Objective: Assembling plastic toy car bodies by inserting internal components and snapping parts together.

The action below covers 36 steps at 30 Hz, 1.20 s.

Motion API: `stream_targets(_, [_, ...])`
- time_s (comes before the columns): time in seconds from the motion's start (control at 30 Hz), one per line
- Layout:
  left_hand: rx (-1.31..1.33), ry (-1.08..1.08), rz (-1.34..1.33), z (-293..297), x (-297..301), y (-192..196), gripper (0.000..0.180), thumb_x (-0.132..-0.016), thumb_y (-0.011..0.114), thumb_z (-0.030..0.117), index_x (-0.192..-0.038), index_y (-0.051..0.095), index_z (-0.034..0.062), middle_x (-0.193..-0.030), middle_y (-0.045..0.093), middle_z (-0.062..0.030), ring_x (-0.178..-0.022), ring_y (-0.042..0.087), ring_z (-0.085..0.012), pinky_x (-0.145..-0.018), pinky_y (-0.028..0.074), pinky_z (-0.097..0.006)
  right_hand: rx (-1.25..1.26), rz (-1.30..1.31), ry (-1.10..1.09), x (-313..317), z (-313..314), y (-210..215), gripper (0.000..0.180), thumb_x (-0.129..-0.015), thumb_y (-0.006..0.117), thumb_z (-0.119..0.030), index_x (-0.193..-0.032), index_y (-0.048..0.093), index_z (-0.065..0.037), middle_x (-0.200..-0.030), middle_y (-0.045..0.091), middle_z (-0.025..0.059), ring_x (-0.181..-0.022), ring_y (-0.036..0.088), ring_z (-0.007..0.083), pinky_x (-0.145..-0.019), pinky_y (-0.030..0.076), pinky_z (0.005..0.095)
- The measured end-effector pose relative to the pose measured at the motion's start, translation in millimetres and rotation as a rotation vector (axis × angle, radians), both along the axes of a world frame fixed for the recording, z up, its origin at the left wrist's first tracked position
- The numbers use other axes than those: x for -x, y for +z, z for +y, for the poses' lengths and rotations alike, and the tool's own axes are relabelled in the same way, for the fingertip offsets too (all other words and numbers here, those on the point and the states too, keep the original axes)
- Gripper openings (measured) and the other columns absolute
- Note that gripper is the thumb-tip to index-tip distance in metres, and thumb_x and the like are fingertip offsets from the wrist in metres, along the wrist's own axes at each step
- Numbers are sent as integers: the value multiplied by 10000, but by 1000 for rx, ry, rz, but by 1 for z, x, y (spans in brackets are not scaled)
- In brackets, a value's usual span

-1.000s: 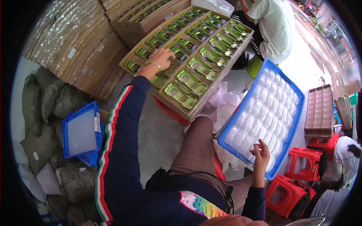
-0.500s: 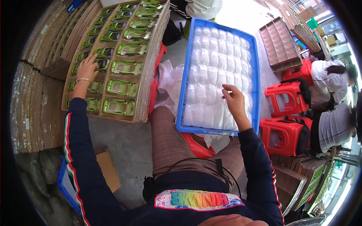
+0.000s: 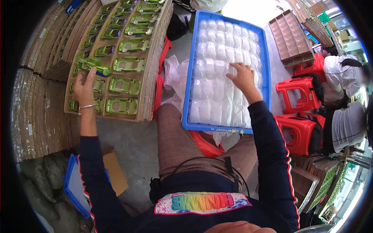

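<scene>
My left hand [image 3: 84, 88] is closed on a green toy car body [image 3: 93, 64], thumb on its near side, tilted over the divided cardboard tray [image 3: 146, 106]. Rows of similar green car bodies [image 3: 125, 86] lie in the tray's compartments, some with dark parts on them. Over on the right, my right hand [image 3: 245, 81] hovers above a blue plastic crate [image 3: 187, 97], its fingers slightly bent and apart, holding nothing. Rows of white wrapped bundles [image 3: 217, 70] fill the crate.
Stacked cardboard trays [image 3: 42, 112] stand along the left. Red stools [image 3: 297, 97] and two seated people are at the right, near an upright divided tray [image 3: 289, 37]. White wrapping sheets [image 3: 175, 73] hang between tray and crate. A blue bin [image 3: 74, 186] sits at lower left.
My left hand has taken hold of a green car body, raised it from its row and turned it. My right hand has moved slightly farther away over the crate.
</scene>
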<state>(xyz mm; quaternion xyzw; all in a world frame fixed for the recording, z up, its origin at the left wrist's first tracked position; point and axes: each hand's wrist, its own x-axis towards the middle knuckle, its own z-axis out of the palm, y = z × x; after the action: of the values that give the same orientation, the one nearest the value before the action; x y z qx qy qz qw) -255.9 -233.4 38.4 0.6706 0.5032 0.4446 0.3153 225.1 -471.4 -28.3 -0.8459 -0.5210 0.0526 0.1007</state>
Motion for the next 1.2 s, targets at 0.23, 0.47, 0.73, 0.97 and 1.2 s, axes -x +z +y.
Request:
stream_targets(0.23, [569,-452,-998,-105,-72,-15,361,-934,563,137,-1270,522,14,-1219,612,-106,-1093,612,-232,-958,487,-388,117,14,62,2,17,5,580,-722,766,-298,-1271,599,-215,-1269,579,65,-1187,493,315,-1007,323,483])
stream_targets(0.47, [878,-493,-1203,-168,-112,-52,427,-946,563,267,-1295,500,29,-1286,565,-171,-1180,561,-300,-992,481,-436,-262,-59,80,17,4,3,406,-776,730,-238,-1172,658,-186,-1164,629,50,-1120,548,248,-970,361,426])
stream_targets(0.73, [1066,-483,-1168,-195,-121,-63,430,-929,597,264,-1291,495,56,-1188,621,-108,-1058,620,-232,-814,535,-345,-123,233,174,106,3,-11,369,-769,734,-358,-1051,695,-122,-985,655,80,-940,626,264,-887,412,438])
stream_targets(0.97, [1118,-509,-1155,-213,-130,-64,473,-949,565,291,-1321,457,20,-1233,590,-164,-1103,600,-282,-903,517,-396,-12,104,63,137,18,-9,421,-725,765,-353,-1034,662,-86,-1050,617,112,-1049,579,286,-919,419,446])
stream_targets(1.2, [1154,-556,-1204,-219,-133,-68,462,-981,479,307,-1331,456,5,-1240,574,-206,-1061,610,-328,-900,515,-421,-186,522,-89,128,15,-18,383,-700,782,-184,-1022,650,-23,-829,702,112,-786,682,275,-718,522,381])
